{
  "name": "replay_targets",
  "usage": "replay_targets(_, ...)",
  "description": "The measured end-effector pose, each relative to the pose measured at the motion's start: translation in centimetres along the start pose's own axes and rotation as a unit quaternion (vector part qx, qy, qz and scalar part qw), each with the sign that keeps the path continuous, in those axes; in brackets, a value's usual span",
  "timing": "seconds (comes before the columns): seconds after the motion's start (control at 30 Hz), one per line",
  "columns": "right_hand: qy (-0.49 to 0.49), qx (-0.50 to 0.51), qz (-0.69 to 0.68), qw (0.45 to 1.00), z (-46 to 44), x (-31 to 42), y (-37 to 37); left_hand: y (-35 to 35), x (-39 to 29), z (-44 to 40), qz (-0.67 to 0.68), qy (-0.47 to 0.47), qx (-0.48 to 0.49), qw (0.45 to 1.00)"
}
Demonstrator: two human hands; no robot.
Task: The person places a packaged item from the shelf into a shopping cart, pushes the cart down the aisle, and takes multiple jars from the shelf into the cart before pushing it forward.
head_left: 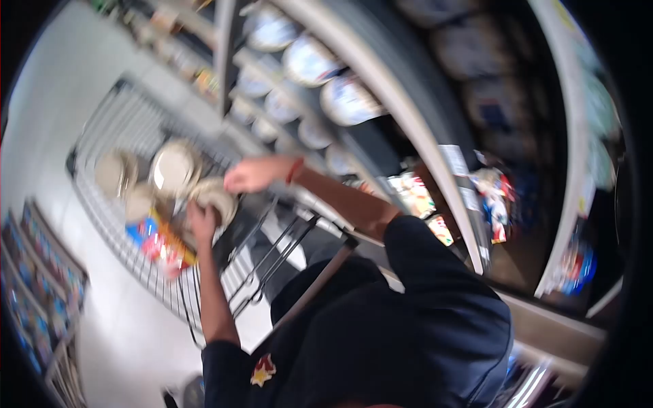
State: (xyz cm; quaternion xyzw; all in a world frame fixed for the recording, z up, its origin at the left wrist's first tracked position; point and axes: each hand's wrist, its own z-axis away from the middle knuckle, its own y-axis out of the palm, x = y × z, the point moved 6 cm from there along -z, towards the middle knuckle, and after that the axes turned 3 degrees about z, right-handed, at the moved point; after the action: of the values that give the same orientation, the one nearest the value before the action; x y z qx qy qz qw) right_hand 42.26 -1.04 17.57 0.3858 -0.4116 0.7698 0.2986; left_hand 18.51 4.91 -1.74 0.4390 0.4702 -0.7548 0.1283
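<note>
A wire shopping cart (pixel 129 255) holds several pale round tubs with clear lids, one of them a white-topped tub (pixel 175 166). My left hand (pixel 203 221) reaches down into the cart, at the near side of another round tub (pixel 219 197); motion blurs its fingers, and whether it grips the tub is unclear. Just above that tub is my right hand (pixel 253 174), with a red band at the wrist. Its fingers are blurred too. Left of my left hand lies a colourful package (pixel 160 241) in red, blue and yellow.
Shelves with rows of round packaged tubs (pixel 309 60) rise beyond my right arm. Colourful bags (pixel 493 197) sit lower on the right. Another shelf unit (pixel 41 285) stands at the left, across the pale floor (pixel 112 326). The cart's handle (pixel 316 282) is close to my body.
</note>
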Motion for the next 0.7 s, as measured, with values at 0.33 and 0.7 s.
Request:
replay_targets(0.33,0.006,-0.407,-0.118,0.906,33.6,11.0,-11.3,-2.5,-13.6,2.4,-0.01,-0.007,0.115,0.993)
replay_targets(0.7,0.016,-0.746,-0.115,0.656,53.2,11.3,-14.4,-1.4,-13.5,0.5,-0.009,-0.057,0.173,0.983)
